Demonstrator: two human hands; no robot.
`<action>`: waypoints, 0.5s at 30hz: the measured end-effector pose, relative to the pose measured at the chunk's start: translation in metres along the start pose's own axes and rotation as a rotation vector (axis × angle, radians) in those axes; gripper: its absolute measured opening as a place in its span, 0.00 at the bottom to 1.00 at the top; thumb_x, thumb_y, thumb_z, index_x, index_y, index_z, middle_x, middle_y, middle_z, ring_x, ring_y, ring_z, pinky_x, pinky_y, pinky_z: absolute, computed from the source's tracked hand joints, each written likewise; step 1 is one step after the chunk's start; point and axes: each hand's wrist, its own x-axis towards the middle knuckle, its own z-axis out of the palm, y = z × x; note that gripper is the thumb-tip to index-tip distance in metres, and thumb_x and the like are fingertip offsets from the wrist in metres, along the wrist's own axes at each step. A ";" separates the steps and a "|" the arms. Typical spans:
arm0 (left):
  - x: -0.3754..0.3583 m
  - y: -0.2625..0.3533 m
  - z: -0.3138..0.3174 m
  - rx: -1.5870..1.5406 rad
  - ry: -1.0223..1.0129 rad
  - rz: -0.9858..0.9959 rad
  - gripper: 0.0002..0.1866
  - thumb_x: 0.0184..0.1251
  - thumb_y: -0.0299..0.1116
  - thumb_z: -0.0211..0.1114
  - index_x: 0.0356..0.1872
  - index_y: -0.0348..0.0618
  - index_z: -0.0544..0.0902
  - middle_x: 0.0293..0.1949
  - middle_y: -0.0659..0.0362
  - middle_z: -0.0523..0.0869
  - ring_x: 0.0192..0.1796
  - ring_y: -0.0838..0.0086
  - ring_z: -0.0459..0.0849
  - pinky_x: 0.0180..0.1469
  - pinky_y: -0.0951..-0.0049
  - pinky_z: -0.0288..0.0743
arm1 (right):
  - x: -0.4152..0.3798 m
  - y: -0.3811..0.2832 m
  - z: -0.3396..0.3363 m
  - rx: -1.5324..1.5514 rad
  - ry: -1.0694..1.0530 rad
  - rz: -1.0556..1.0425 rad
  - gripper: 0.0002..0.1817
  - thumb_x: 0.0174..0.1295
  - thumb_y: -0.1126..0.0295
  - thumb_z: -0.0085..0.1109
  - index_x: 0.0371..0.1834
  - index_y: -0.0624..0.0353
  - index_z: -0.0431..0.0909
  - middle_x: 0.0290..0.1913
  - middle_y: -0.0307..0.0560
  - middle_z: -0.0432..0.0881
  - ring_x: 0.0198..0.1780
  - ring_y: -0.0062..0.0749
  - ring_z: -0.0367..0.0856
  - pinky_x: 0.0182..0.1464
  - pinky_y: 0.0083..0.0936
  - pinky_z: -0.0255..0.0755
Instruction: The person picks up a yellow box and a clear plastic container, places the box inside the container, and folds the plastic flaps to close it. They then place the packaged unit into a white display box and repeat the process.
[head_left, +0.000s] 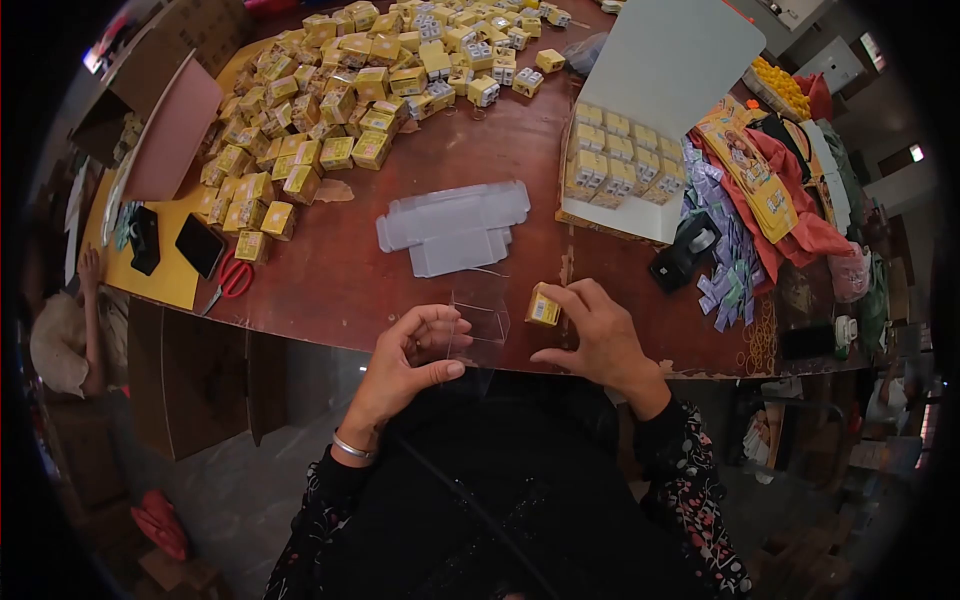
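Near the table's front edge, my left hand [420, 350] is curved around a clear plastic box [482, 325], its thumb and fingers on the box's left side. To the right of it, my right hand [598, 335] has its fingertips on a small yellow box [544, 307], with the thumb held apart below. Flat clear plastic box blanks [450, 228] lie on the table just beyond my hands. At the right, an open white carton [650, 212] holds rows of small yellow-and-white boxes [615, 150].
A large pile of small yellow boxes [370, 80] covers the far left. Red scissors [236, 278] and a phone [200, 246] lie left. A black tape dispenser [686, 250], purple packets [735, 285] and rubber bands [760, 335] are right. Another person's arm [92, 330] shows far left.
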 end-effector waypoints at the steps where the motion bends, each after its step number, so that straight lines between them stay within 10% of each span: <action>1: 0.000 0.000 0.000 -0.003 0.000 -0.004 0.32 0.62 0.23 0.79 0.67 0.39 0.75 0.62 0.53 0.84 0.63 0.66 0.85 0.65 0.66 0.81 | -0.002 -0.001 -0.006 0.061 0.001 0.055 0.39 0.48 0.61 0.83 0.66 0.50 0.77 0.52 0.44 0.77 0.55 0.44 0.80 0.51 0.37 0.80; 10: 0.000 0.002 0.007 0.071 0.035 0.042 0.31 0.62 0.23 0.79 0.66 0.39 0.76 0.60 0.55 0.84 0.63 0.70 0.84 0.67 0.66 0.79 | 0.028 0.015 0.001 -0.028 -0.239 -0.137 0.29 0.53 0.68 0.79 0.60 0.48 0.81 0.55 0.43 0.79 0.58 0.44 0.80 0.57 0.40 0.79; 15: -0.005 0.005 0.002 0.078 0.069 0.040 0.31 0.62 0.24 0.79 0.65 0.39 0.76 0.59 0.56 0.84 0.62 0.71 0.84 0.67 0.67 0.78 | 0.030 0.013 0.003 -0.020 0.002 0.006 0.24 0.48 0.70 0.82 0.45 0.55 0.78 0.51 0.45 0.77 0.52 0.46 0.82 0.50 0.39 0.81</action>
